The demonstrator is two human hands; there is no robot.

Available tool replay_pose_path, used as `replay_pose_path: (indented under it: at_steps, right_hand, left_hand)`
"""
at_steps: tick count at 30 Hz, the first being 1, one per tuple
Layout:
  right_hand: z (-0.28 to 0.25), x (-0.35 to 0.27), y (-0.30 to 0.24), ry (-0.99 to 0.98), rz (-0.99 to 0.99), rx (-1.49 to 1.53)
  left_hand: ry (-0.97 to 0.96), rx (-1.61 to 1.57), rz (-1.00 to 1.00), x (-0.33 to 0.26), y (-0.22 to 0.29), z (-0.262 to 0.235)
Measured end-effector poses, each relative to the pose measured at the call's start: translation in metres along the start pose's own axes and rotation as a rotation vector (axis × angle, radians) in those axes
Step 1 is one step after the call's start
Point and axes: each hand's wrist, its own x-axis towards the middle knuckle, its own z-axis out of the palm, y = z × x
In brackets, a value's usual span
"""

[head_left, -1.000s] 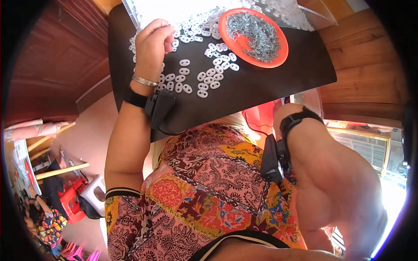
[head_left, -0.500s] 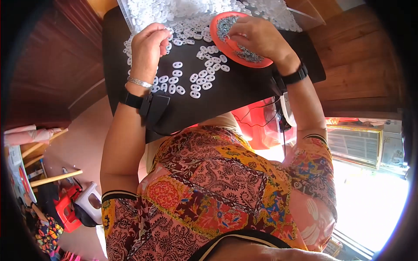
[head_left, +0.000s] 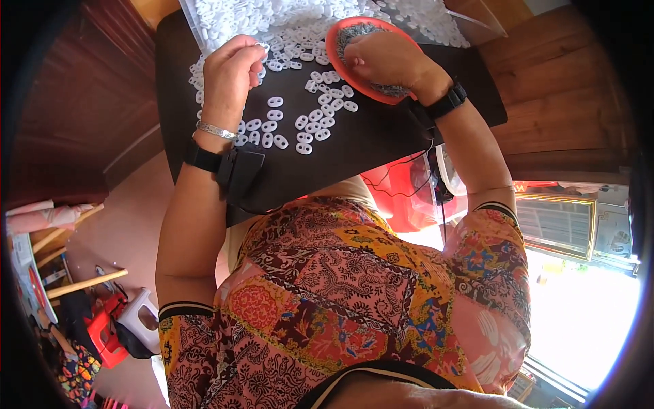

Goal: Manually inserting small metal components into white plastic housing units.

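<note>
My left hand (head_left: 230, 78) is closed above the left part of the dark table, thumb and fingers pinched on a small white two-hole plastic piece (head_left: 263, 48) that shows at the fingertips. On the right, my right hand (head_left: 390, 60) reaches into a red plate (head_left: 332, 44) of small grey metal pieces (head_left: 361, 29) that look like screws. Its fingers are curled down among them, and the fingertips are hidden. Between my hands lie several loose white two-hole pieces (head_left: 313, 127), some lined up in short rows.
Behind the hands, a clear bin (head_left: 197, 27) lies heaped with white plastic pieces (head_left: 286, 17). The dark table's near edge (head_left: 306, 180) runs in front of my body. Thin black cables (head_left: 405, 193) hang below it. Stools (head_left: 139, 317) stand on the floor at lower left.
My right hand has gone lower and slightly left into the metal pieces on the red plate, its fingers curling more. My left hand has stayed nearly still with its white piece.
</note>
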Motion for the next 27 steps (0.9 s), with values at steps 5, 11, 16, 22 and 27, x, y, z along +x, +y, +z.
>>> replay_pose_path:
  at_steps: [5, 11, 16, 22, 27]
  right_hand:
    - [0.0, 0.0, -0.003, 0.029, 0.029, -0.02]
    - [0.007, 0.001, 0.002, 0.06, 0.095, -0.077]
    - [0.005, -0.012, 0.024, 0.16, 0.055, -0.041]
    - [-0.001, -0.014, 0.014, 0.204, 0.034, 0.108]
    - [-0.01, -0.013, 0.006, 0.071, -0.007, 0.133]
  left_hand:
    - [-0.017, 0.006, 0.029, -0.001, 0.001, -0.001]
    - [0.003, -0.017, 0.006, -0.001, 0.0, -0.001]
    - [0.011, -0.004, -0.012, -0.002, 0.003, 0.001]
    - [0.0, 0.001, -0.017, -0.002, 0.003, 0.002]
    - [-0.004, -0.003, -0.015, 0.0, 0.001, 0.001]
